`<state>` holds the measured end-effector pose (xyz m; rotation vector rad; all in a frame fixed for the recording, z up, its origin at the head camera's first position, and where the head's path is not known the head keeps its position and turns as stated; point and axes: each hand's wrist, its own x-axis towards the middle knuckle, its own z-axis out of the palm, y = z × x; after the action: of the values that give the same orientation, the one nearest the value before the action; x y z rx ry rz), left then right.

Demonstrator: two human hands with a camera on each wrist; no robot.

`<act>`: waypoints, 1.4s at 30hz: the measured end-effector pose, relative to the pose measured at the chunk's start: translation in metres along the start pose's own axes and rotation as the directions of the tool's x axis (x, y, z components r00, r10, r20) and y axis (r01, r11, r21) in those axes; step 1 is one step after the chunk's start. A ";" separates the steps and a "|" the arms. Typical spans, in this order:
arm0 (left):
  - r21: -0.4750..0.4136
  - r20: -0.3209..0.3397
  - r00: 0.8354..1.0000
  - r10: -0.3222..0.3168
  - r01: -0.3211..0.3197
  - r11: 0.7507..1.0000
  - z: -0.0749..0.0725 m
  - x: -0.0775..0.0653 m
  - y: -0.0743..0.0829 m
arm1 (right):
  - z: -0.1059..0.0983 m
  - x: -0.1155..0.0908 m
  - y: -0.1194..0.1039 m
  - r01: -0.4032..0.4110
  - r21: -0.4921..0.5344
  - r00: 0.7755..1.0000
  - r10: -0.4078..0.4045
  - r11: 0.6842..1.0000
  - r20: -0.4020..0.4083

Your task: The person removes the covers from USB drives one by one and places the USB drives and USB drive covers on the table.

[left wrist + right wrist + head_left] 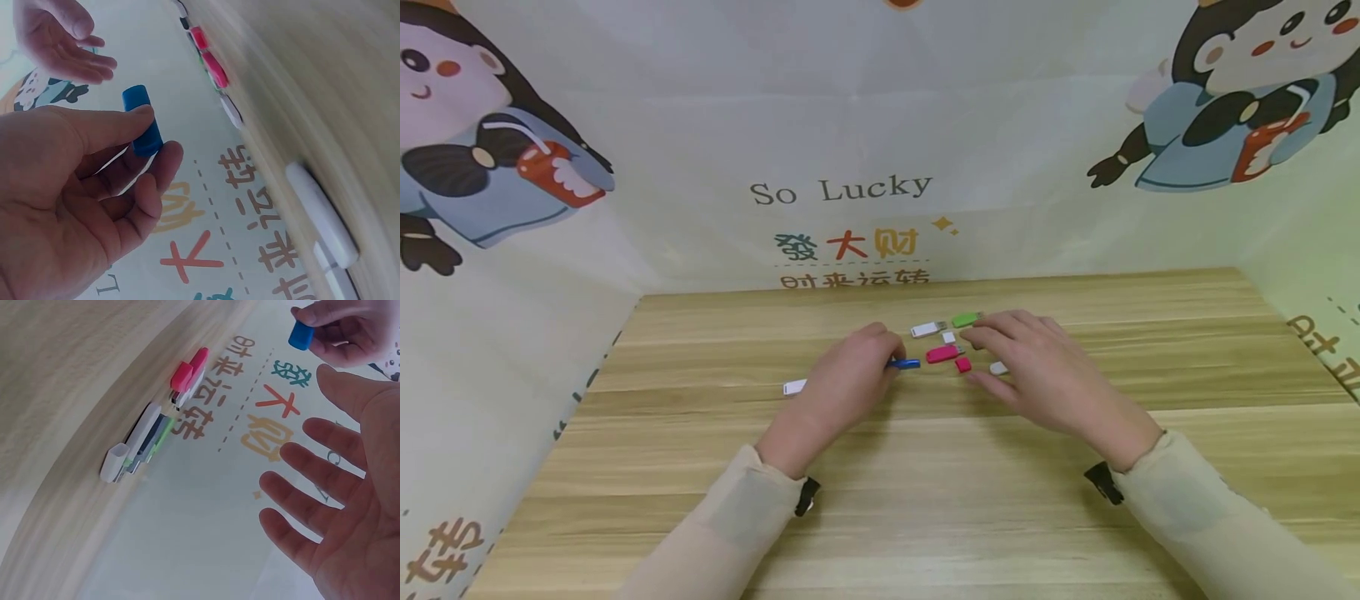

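Note:
My left hand (856, 367) pinches a blue USB stick (139, 100) between thumb and fingers, held above the table in the left wrist view. No metal plug shows on its visible part. With fingers spread and nothing in its grasp, my right hand (1051, 371) hovers over the right side of the group. Between the hands lie a pink USB stick (942, 355) with its plug bare and a separate pink cap (962, 365). Behind them are a white USB stick (925, 330), a small white cap (948, 337) and a green USB stick (966, 319), partly covered by my right fingers.
Left of my left hand, a white stick (793, 387) lies partly hidden behind it. Another white piece (997, 367) shows under my right hand. The wooden table (925, 517) ends at a printed cloth backdrop (1022, 192) behind and at both sides.

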<state>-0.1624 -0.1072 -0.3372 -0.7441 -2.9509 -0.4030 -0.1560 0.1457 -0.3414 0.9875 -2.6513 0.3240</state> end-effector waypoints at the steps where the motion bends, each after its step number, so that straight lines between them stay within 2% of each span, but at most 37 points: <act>1: -0.001 -0.007 1.000 0.007 -0.007 1.000 0.000 0.000 0.001 | 0.000 0.001 0.000 0.001 -0.003 1.000 -0.001 1.000 -0.002; 9: -0.012 -0.081 0.995 0.053 -0.054 0.998 -0.002 -0.001 0.011 | 0.000 0.007 -0.003 0.004 -0.006 1.000 -0.004 1.000 -0.008; 15: -0.021 -0.152 0.983 0.105 -0.110 0.994 0.001 -0.001 0.017 | 0.001 0.010 -0.006 0.003 -0.010 1.000 -0.003 1.000 -0.001; 21: -0.014 -0.196 0.970 0.146 -0.151 0.988 0.002 -0.002 0.023 | 0.003 0.012 -0.009 0.026 -0.014 1.000 -0.026 1.000 -0.007; 34: -0.045 -0.275 0.941 0.199 -0.219 0.975 0.008 -0.004 0.030 | 0.007 0.014 -0.014 0.116 0.019 0.988 -0.113 0.993 -0.101; 42: -0.053 -0.313 0.923 0.222 -0.250 0.967 0.008 -0.004 0.031 | 0.006 0.015 -0.016 0.142 0.061 0.982 -0.133 0.988 -0.132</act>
<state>-0.1440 -0.0802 -0.3385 -0.9411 -2.5327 -0.5789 -0.1574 0.1228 -0.3402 1.1266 -2.4579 0.4357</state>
